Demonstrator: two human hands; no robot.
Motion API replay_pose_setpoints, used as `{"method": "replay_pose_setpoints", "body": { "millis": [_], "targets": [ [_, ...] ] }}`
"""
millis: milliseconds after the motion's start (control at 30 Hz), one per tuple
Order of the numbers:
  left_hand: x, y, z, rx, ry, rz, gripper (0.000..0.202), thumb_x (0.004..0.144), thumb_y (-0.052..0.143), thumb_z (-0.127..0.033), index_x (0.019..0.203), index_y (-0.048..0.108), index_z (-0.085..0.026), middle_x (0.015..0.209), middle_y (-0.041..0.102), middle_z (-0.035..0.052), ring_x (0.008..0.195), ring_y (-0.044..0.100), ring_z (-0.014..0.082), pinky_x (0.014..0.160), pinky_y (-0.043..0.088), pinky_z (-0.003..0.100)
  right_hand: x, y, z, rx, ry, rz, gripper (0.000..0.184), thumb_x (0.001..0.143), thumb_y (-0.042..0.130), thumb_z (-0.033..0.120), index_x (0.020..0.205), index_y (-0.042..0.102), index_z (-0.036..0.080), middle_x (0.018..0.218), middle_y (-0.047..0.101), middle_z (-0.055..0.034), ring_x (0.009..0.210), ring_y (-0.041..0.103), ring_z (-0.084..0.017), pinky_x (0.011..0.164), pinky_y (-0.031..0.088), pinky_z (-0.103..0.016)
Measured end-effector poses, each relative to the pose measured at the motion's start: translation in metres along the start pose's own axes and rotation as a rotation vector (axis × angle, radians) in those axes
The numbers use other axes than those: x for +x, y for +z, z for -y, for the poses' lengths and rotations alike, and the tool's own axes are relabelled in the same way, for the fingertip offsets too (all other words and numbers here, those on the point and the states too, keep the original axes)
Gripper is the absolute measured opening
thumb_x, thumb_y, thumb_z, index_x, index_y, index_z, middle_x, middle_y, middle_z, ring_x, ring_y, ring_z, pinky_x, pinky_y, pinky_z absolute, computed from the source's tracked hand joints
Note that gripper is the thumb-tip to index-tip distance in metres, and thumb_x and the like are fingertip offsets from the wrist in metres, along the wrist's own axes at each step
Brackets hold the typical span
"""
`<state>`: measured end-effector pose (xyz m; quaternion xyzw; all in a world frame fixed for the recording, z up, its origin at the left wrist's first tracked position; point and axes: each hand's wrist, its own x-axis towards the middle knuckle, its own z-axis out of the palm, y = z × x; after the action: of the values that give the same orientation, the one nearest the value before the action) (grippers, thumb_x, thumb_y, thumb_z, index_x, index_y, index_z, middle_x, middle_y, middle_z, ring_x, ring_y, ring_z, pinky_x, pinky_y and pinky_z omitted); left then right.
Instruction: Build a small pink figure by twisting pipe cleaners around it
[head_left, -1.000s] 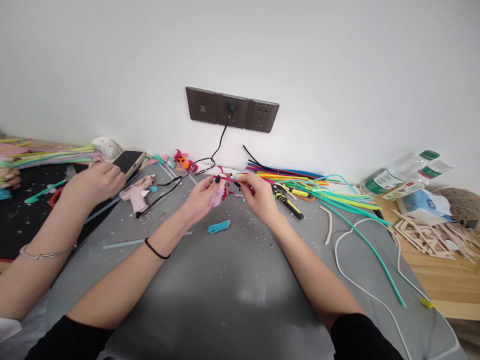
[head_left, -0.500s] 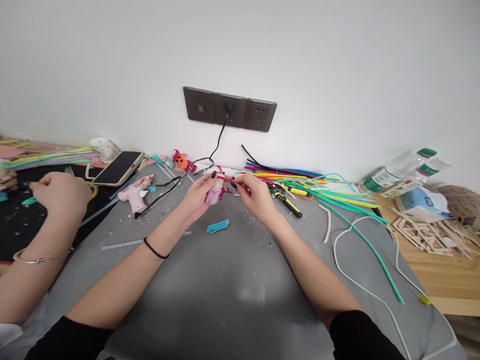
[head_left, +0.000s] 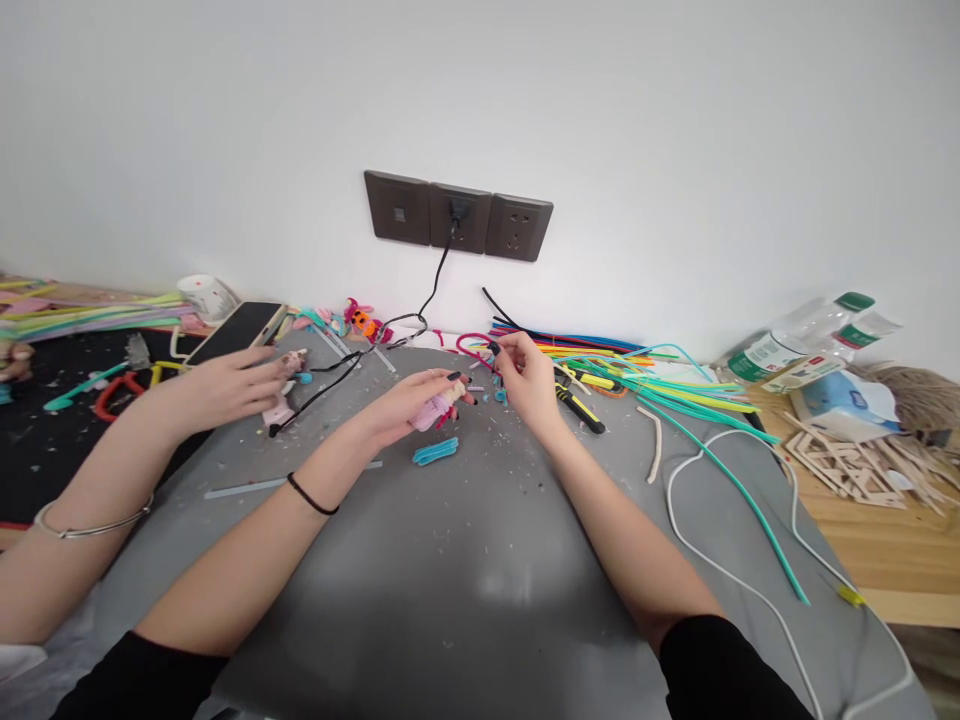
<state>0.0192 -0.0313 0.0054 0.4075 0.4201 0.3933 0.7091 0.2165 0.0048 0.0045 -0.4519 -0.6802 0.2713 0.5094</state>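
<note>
While left fingers point(head_left: 426, 386) grip lilac bundle point(head_left: 430, 412); right fingers point(head_left: 510, 370) pinch red strand point(head_left: 459, 343); co-worker's hand point(head_left: 214, 392) overlaps glue gun point(head_left: 278, 411)

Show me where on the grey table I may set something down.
The grey table is nearly bare between the wearer's left forearm and right forearm, in front of the folded blue strip. It is crowded along the wall, with pipe cleaners and pliers.

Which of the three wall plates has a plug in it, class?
The middle plate: a black plug sits in it, while the left plate and right plate hold none.
</note>
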Motion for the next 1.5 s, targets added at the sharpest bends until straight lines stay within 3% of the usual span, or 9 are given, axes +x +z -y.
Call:
{"method": "replay_pose_setpoints", "body": {
  "millis": [167,400,567,700,833,900,1133,1333,1500],
  "targets": [
    [-0.002,0.000,-0.002,0.073,-0.037,0.012,0.040,0.077,0.080,-0.037,0.108,0.068,-0.016,0.097,0.075,0.0107,0.076,0.066,0.0159,0.065,0.050,0.026,0.006,-0.009,-0.004,-0.091,-0.091,-0.200,0.012,0.092,0.063,0.029,0.090,0.071,0.020,0.090,0.059,-0.0063,0.086,0.056,-0.021,0.078,0.049,-0.035],
    [-0.003,0.004,-0.003,0.536,0.030,-0.089,0.059,0.067,0.063,-0.020,0.126,0.058,-0.017,0.101,0.066,0.0047,0.075,0.059,0.0161,0.061,0.045,0.027,0.011,-0.021,0.011,0.168,-0.166,-0.471,0.023,0.095,0.063,0.043,0.098,0.067,0.020,0.084,0.062,-0.0008,0.074,0.056,-0.014,0.071,0.048,-0.029],
    [0.000,0.003,0.005,0.615,0.089,-0.127,0.057,0.066,0.060,-0.021,0.124,0.057,-0.019,0.095,0.063,0.0032,0.070,0.057,0.0161,0.059,0.043,0.028,0.013,-0.036,0.028,0.146,-0.280,-0.564,0.020,0.099,0.059,0.041,0.098,0.065,0.023,0.090,0.063,-0.0015,0.074,0.058,-0.012,0.070,0.049,-0.027],
    [0.000,0.003,0.004,0.533,0.051,-0.196,0.051,0.068,0.064,-0.027,0.119,0.059,-0.020,0.112,0.069,0.0071,0.084,0.063,0.0190,0.068,0.048,0.029,0.012,-0.040,0.032,0.049,-0.309,-0.337,0.015,0.098,0.059,0.034,0.097,0.067,0.021,0.087,0.067,-0.0019,0.075,0.063,-0.013,0.072,0.051,-0.028],
    [-0.003,0.002,-0.002,0.449,0.024,-0.129,0.052,0.070,0.065,-0.031,0.121,0.061,-0.020,0.111,0.072,0.0068,0.088,0.065,0.0202,0.069,0.048,0.029,0.008,-0.028,0.018,-0.098,-0.216,-0.054,0.016,0.098,0.056,0.027,0.098,0.070,0.020,0.072,0.068,0.0005,0.063,0.062,-0.014,0.067,0.051,-0.027],
    [-0.005,0.001,-0.004,0.435,0.031,-0.034,0.049,0.071,0.066,-0.031,0.119,0.063,-0.020,0.108,0.074,0.0060,0.092,0.066,0.0212,0.071,0.049,0.029,0.005,-0.020,0.008,-0.168,-0.202,-0.006,0.019,0.099,0.053,0.025,0.102,0.071,0.020,0.072,0.072,-0.0011,0.065,0.066,-0.016,0.068,0.052,-0.028],
    [-0.010,0.003,-0.006,0.444,0.001,0.242,0.045,0.074,0.066,-0.025,0.119,0.064,-0.023,0.101,0.074,0.0060,0.092,0.065,0.0216,0.076,0.049,0.032,-0.002,-0.003,-0.015,-0.509,-0.320,0.107,0.027,0.103,0.046,0.023,0.112,0.071,0.021,0.109,0.079,-0.0119,0.098,0.072,-0.027,0.087,0.052,-0.038],
    [-0.011,0.003,-0.007,0.507,-0.030,0.434,0.044,0.078,0.064,-0.023,0.121,0.059,-0.021,0.105,0.071,0.0047,0.086,0.061,0.0166,0.075,0.047,0.029,-0.001,0.008,-0.025,-0.421,-0.255,0.205,0.032,0.099,0.046,0.018,0.122,0.069,0.019,0.119,0.077,-0.0121,0.107,0.071,-0.028,0.095,0.053,-0.041],
    [-0.012,0.004,-0.008,0.488,-0.011,0.478,0.044,0.080,0.065,-0.024,0.123,0.058,-0.020,0.106,0.070,0.0057,0.084,0.060,0.0159,0.073,0.047,0.028,0.006,0.017,-0.027,-0.379,-0.274,0.355,0.057,0.093,0.043,0.010,0.148,0.052,0.018,0.141,0.065,-0.0149,0.127,0.062,-0.029,0.107,0.049,-0.047]
  ]
}}
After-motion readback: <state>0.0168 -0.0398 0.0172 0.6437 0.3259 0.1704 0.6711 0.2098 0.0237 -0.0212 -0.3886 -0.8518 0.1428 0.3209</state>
